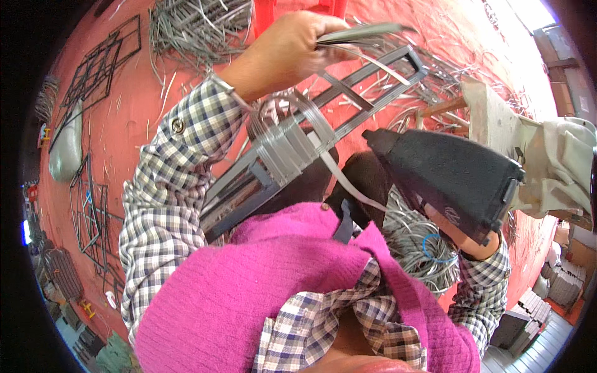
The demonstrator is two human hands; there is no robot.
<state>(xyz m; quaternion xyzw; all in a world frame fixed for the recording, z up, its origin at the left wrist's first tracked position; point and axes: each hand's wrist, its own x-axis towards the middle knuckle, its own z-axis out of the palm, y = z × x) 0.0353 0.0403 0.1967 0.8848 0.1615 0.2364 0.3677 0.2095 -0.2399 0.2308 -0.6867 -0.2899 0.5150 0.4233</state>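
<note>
My left hand (289, 56) is raised over the far end of a dark metal frame (348, 93), closed on a bundle of flat grey strips (364, 34). The frame lies slanted across my lap. Around its middle, grey strips (286, 152) are wound in a tight band, and one loose strip (348, 180) trails from it to the right. My right hand (463, 235) is at the right, gripping a black wedge-shaped tool (451, 171) that looks like a staple gun. Its narrow nose points toward the frame, apart from it. The tool hides most of that hand's fingers.
A coil of grey strips (413, 239) with a blue tie lies below the tool. A cloth-draped wooden stand (497, 143) is at the right. Loose strips (199, 31) heap near a red stool (264, 15). More metal frames (99, 68) lie on the red floor (130, 124).
</note>
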